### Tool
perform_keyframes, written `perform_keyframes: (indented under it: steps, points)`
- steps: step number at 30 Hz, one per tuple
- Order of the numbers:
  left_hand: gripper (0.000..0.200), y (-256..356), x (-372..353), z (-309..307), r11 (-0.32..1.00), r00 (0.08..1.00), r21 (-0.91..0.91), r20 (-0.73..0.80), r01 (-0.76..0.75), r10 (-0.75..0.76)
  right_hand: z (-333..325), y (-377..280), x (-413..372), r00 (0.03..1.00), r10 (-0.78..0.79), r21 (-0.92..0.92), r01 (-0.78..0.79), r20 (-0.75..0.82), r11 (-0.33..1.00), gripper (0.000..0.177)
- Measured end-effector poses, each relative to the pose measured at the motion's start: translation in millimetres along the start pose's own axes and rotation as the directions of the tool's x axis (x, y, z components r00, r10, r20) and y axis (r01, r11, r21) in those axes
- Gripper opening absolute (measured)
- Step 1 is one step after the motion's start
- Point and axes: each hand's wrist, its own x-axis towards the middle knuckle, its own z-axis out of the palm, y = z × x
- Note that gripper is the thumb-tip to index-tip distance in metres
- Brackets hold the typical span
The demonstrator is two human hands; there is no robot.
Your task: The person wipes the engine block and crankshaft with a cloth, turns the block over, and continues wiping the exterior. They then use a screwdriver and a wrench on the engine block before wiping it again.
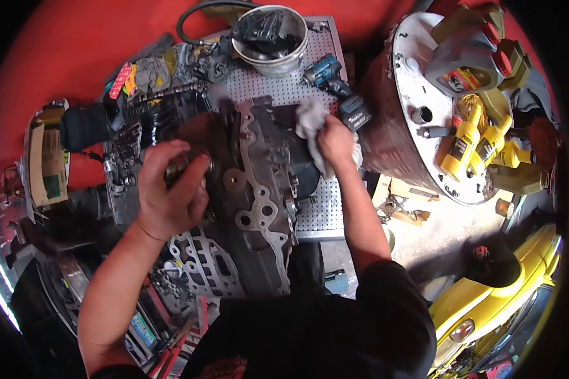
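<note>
I have the large metal casting (259, 208) lying on the perforated desk (325, 208) straight ahead of the body. Its long axis runs from just in front of the chest away toward the far edge, leaning a little to the left at the top. Both hands are on its far half, so neither has to travel to meet it.

The left hand (171, 192) sits on the casting's left flank. Its fingers are curled down and closed around a round part (182, 165), of which only a sliver of rim shows between thumb and fingers. The wrist is bent back, and the forearm comes up from the lower left.

The right hand (336, 142) is further out, at the casting's far right corner. It is bunched around a grey rag (310, 120) and presses it against the dark metal there. I cannot tell how much of the rag is tucked under the palm. The right forearm runs almost straight along the casting's right edge.

Of the two, the left hand is nearer the middle of the casting and the right hand is out at its end.

A blue impact driver (338, 88) lies just beyond the rag, with a metal bucket (272, 38) past it. To the right stands a drum (411, 88) carrying yellow bottles (461, 148).
</note>
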Motion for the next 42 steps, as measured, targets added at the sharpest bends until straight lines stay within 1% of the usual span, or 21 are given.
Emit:
perform_keyframes:
  steps: [3,5,9,12,13,14,17,19,20,21,22,23,24,25,27,29,31,35,37,39,42]
  points:
    - [0.036,0,-3,-1,0.999,0.999,0.049,0.034,-0.016,0.014,64,8,21,0.941,-0.33,0.159,0.315,0.08,0.936,0.024]
    - [0.042,0,0,2,0.998,0.999,0.048,-0.028,-0.028,0.029,63,14,31,0.977,-0.154,0.106,0.139,0.146,0.985,0.024]
    - [0.044,1,-3,3,0.999,0.999,0.038,-0.051,-0.003,0.005,35,33,2,0.979,-0.144,-0.02,0.148,0.141,0.989,0.019]
    - [0.044,2,0,1,0.999,0.998,0.031,-0.052,-0.021,0.023,14,29,-34,0.993,-0.07,0.003,0.07,-0.1,0.998,0.018]
    - [0.044,0,1,2,1.0,0.997,0.008,-0.066,-0.025,0.026,7,31,-52,0.981,0.133,0.066,-0.124,-0.143,0.99,0.023]
    - [0.044,-1,-1,4,1.0,0.997,-0.014,-0.079,-0.028,0.027,11,49,-71,0.924,0.282,0.398,-0.165,-0.258,0.903,0.03]
    - [0.043,-1,-2,5,0.998,0.993,-0.049,-0.109,-0.045,0.039,2,101,-142,0.838,0.545,0.783,-0.322,-0.026,0.532,0.028]
    - [0.043,-2,-1,7,0.996,0.991,-0.072,-0.126,-0.06,0.05,9,123,-198,0.85,0.527,0.489,-0.469,0.022,0.736,0.029]
    - [0.043,-2,-2,8,0.995,0.99,-0.083,-0.131,-0.063,0.052,15,128,-223,0.869,0.487,0.084,-0.494,0.092,0.866,0.033]
    - [0.043,-4,-3,8,0.994,0.989,-0.086,-0.137,-0.063,0.051,5,103,-246,0.865,0.47,0.144,-0.495,0.175,0.857,0.034]
    - [0.043,-3,-2,7,0.992,0.984,-0.102,-0.168,-0.069,0.052,38,139,-274,0.937,0.189,0.039,-0.209,0.293,0.977,0.033]
    - [0.038,-5,-3,9,0.991,0.983,-0.115,-0.175,-0.07,0.049,36,123,-284,0.866,0.041,-0.079,-0.002,0.498,0.997,0.032]
    - [0.035,-4,-3,7,0.988,0.984,-0.138,-0.172,-0.065,0.041,23,72,-302,0.881,0.291,0.161,-0.37,0.372,0.915,0.03]
    - [0.034,-4,-3,7,0.986,0.984,-0.147,-0.173,-0.072,0.046,38,72,-322,0.946,0.017,0.228,-0.096,0.323,0.969,0.029]
    - [0.039,-3,-5,3,0.981,0.979,-0.178,-0.199,-0.076,0.04,86,81,-357,0.895,-0.112,-0.173,0.205,0.432,0.963,0.031]
    - [0.044,-3,-12,4,0.976,0.971,-0.206,-0.236,-0.073,0.023,80,5,-365,0.879,0.209,0.049,-0.253,0.43,0.966,0.046]
    - [0.051,-9,-26,-4,0.963,0.939,-0.225,-0.337,-0.148,0.066,94,-39,-379,0.948,-0.011,0.252,-0.073,0.317,0.965,0.048]
    - [0.044,-23,-115,-21,0.834,0.819,-0.552,-0.484,-0.012,-0.309,99,-131,-399,0.908,0.15,0.265,-0.268,0.392,0.926,0.041]
    - [0.043,-40,-180,-7,0.749,0.816,-0.608,-0.275,0.263,-0.509,123,-151,-400,0.853,0.301,0.102,-0.376,0.428,0.921,0.032]
    - [0.04,-49,-258,33,0.508,0.705,-0.627,0.094,0.591,-0.703,127,-197,-389,0.869,0.278,0.41,-0.448,0.41,0.794,0.023]
    - [0.047,-53,-388,105,0.06,0.471,-0.567,0.614,0.822,-0.633,173,-201,-390,0.722,0.37,0.666,-0.687,0.585,0.29,0.016]
